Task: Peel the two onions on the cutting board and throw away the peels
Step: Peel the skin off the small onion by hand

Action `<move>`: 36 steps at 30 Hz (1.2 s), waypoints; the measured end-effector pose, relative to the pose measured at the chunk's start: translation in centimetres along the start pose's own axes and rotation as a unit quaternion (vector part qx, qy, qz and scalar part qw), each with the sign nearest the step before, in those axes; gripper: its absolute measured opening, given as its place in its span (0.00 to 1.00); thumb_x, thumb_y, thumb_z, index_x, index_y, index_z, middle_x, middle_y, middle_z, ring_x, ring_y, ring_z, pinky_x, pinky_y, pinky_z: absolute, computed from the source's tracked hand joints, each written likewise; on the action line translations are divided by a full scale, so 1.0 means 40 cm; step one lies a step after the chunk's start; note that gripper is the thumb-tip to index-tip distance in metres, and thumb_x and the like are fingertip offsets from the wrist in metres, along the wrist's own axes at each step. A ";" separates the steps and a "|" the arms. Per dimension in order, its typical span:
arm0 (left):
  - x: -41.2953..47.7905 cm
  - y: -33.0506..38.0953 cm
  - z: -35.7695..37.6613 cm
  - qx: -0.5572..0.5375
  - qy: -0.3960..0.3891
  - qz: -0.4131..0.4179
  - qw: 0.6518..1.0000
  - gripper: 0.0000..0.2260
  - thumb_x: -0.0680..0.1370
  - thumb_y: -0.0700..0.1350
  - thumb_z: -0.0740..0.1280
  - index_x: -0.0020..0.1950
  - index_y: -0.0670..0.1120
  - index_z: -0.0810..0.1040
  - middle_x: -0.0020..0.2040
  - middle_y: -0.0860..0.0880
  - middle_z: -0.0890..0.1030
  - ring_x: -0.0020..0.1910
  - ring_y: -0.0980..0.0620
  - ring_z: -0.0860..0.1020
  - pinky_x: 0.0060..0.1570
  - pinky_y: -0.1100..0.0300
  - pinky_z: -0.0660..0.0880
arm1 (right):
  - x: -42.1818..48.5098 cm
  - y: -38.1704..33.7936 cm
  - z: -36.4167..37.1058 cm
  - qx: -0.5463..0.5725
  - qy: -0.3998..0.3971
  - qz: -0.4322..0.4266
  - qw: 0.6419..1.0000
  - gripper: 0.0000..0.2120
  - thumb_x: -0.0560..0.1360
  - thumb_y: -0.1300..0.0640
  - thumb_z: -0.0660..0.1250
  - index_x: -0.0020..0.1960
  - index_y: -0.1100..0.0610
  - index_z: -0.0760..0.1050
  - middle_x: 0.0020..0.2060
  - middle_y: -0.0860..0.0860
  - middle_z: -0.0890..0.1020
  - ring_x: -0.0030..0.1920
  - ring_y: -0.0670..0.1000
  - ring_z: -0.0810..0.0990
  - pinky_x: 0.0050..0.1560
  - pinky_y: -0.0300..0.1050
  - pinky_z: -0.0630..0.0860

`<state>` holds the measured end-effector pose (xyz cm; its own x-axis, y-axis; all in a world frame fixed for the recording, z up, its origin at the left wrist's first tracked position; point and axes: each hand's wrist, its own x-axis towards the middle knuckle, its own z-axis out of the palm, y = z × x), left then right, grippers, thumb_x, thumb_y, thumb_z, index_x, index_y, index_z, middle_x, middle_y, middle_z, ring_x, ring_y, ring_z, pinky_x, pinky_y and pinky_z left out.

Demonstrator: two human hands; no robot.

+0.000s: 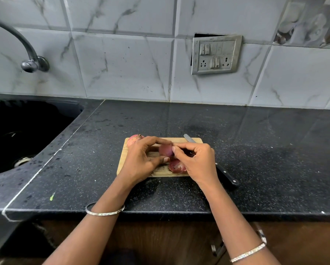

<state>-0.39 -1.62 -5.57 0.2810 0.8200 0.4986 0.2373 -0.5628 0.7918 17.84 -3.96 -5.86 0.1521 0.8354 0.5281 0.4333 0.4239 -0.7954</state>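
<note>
Over the wooden cutting board [122, 161] my left hand [141, 161] holds a purple onion [165, 150] between its fingers and thumb. My right hand [196, 159] pinches the onion's right side with thumb and fingertips. A loose piece of purple peel [176, 166] lies on the board under my right hand. A second onion [134, 139], still in its pinkish skin, sits at the board's far left corner, partly behind my left hand.
A black-handled knife [226, 175] lies along the board's right edge, blade tip pointing to the wall. A black sink [17, 134] with a wall tap [29, 60] is at the left. The dark speckled counter [265, 159] stretches right; a switch panel [215, 54] is on the tiles.
</note>
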 end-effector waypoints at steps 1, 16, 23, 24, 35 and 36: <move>0.000 0.000 -0.001 0.001 0.001 -0.001 1.000 0.18 0.70 0.35 0.79 0.58 0.45 0.84 0.56 0.51 0.84 0.56 0.57 0.83 0.60 0.55 0.80 | -0.001 -0.001 0.000 0.001 -0.002 -0.001 1.000 0.05 0.74 0.58 0.76 0.47 0.49 0.88 0.37 0.26 0.80 0.72 0.50 0.73 0.69 0.58 0.71; -0.004 0.007 0.001 -0.018 -0.031 -0.025 0.999 0.18 0.73 0.29 0.74 0.62 0.40 0.81 0.56 0.48 0.84 0.53 0.60 0.83 0.52 0.70 0.77 | 0.002 0.011 0.007 0.001 0.011 -0.012 1.000 0.06 0.72 0.55 0.73 0.40 0.45 0.85 0.36 0.33 0.84 0.61 0.51 0.83 0.63 0.60 0.77; -0.004 0.004 0.000 -0.028 -0.029 -0.024 0.999 0.19 0.76 0.29 0.70 0.64 0.43 0.80 0.57 0.52 0.84 0.56 0.57 0.83 0.58 0.63 0.78 | -0.003 0.002 0.007 0.014 0.001 -0.044 0.999 0.05 0.73 0.51 0.75 0.47 0.50 0.87 0.42 0.35 0.86 0.60 0.42 0.82 0.67 0.63 0.74; -0.004 0.003 0.000 -0.027 -0.029 -0.024 0.999 0.19 0.76 0.29 0.70 0.64 0.43 0.80 0.57 0.52 0.84 0.56 0.57 0.83 0.59 0.63 0.78 | -0.005 -0.002 0.006 0.009 0.000 -0.047 0.999 0.05 0.73 0.52 0.76 0.48 0.49 0.87 0.42 0.33 0.85 0.61 0.41 0.80 0.68 0.62 0.73; -0.006 -0.004 0.000 0.006 -0.042 -0.012 0.999 0.19 0.76 0.31 0.71 0.65 0.44 0.81 0.57 0.50 0.85 0.55 0.59 0.83 0.57 0.65 0.79 | -0.004 -0.001 0.001 -0.014 0.008 -0.055 0.998 0.03 0.73 0.58 0.75 0.43 0.51 0.88 0.35 0.32 0.84 0.54 0.38 0.83 0.66 0.59 0.76; -0.006 -0.004 -0.001 0.007 -0.042 -0.010 0.999 0.19 0.76 0.31 0.71 0.65 0.45 0.81 0.57 0.50 0.85 0.56 0.59 0.83 0.58 0.64 0.79 | -0.004 -0.001 0.001 -0.016 0.008 -0.051 0.999 0.03 0.72 0.57 0.75 0.43 0.51 0.88 0.36 0.33 0.84 0.55 0.40 0.83 0.66 0.59 0.76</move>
<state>-0.53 -1.71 -5.80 0.3527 0.8197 0.4512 0.2558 -0.5483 0.7962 17.77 -4.09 -5.93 0.1195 0.7827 0.6108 0.4749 0.4952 -0.7275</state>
